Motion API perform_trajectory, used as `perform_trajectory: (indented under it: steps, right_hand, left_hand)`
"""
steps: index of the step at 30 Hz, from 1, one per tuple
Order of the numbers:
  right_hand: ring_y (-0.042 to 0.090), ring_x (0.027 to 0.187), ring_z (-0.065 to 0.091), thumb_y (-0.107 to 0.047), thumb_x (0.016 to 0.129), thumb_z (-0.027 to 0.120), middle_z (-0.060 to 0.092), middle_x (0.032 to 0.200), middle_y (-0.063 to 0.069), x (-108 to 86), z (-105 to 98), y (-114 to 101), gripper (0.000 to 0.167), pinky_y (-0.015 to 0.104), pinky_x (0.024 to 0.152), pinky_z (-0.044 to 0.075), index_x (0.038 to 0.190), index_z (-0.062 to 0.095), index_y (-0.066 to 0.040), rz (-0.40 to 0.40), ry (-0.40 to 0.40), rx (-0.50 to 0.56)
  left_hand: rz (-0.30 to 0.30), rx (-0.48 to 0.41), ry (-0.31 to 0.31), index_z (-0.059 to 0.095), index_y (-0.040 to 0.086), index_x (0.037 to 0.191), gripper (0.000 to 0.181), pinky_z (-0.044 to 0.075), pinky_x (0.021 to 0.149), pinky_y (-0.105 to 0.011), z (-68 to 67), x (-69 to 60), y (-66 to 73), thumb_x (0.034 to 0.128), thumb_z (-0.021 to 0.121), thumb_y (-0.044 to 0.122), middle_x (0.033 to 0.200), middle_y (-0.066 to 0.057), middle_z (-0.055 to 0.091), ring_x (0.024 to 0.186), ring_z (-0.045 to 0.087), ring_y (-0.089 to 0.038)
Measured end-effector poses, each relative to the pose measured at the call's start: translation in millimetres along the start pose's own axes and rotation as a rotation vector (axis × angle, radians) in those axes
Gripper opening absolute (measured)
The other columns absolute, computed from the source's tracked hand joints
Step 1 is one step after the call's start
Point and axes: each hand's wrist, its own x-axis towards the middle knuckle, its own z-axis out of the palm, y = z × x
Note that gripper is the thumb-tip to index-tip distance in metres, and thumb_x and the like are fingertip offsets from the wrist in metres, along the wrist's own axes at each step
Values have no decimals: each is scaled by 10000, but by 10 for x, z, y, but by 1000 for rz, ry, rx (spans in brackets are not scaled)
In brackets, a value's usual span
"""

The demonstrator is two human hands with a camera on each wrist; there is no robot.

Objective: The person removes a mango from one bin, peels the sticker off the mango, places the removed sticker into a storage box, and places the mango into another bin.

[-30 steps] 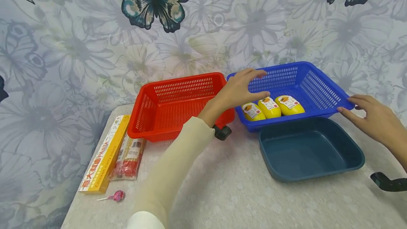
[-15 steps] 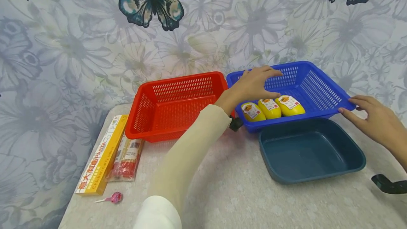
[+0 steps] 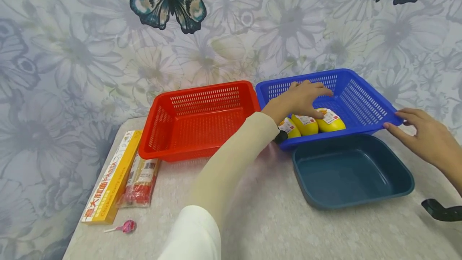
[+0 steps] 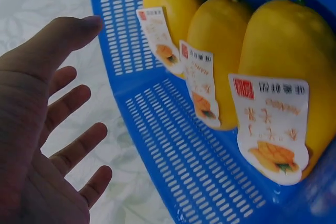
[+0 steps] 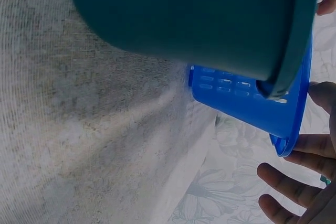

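Three yellow mangoes with white labels lie in a row in the blue basket point(image 3: 368, 99), along its front left part. They are the left mango point(image 3: 290, 130), middle mango point(image 3: 306, 126) and right mango point(image 3: 333, 122). Above them hovers my left hand point(image 3: 302, 98), fingers spread and holding nothing. The left wrist view shows that hand point(image 4: 47, 114) apart from the labelled fruit, the nearest being the large mango point(image 4: 286, 45). At the basket's right corner, my right hand point(image 3: 429, 137) pinches the rim between thumb and fingers. In the right wrist view its other fingers point(image 5: 289, 184) are spread below the corner.
A dark teal basin point(image 3: 346, 175) stands in front of the blue basket. Left of it is a red basket point(image 3: 202, 125). Near the table's left edge lie a yellow pasta box point(image 3: 112, 179), a clear packet point(image 3: 140, 179) with a red end, and a pink lollipop point(image 3: 128, 226).
My left hand has moved rightward, from the left end of the blue basket to over the mangoes. The right hand stays at the basket's corner.
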Motion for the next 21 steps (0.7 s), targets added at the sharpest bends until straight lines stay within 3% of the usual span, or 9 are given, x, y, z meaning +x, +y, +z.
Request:
perform_trajectory:
  steps: [10,17,21]
  right_hand:
    - [586,1127,410,-464,991,577,398,1353,386,14,-54,8,700,765,877,375,1349,475,130,1,11,4]
    - [591,1138,406,-459,998,569,386,1368,391,15,-32,4,701,761,891,370,1350,464,138,10,7,6]
    - [588,1128,426,-457,994,578,402,1358,386,-25,-2,-1,686,760,882,377,1327,486,136,6,9,11]
  left_hand:
    - [-23,78,-76,356,446,1522,684,37,1204,-503,50,243,78,916,660,528,1597,180,249,1482,163,-130]
    - [-29,88,-88,364,454,1516,683,-1,1208,-469,47,323,110,914,686,483,1610,168,231,1499,122,-126]
    - [-4,152,-123,377,456,1510,705,-25,1202,-469,93,351,143,900,727,421,1610,154,248,1500,126,-133]
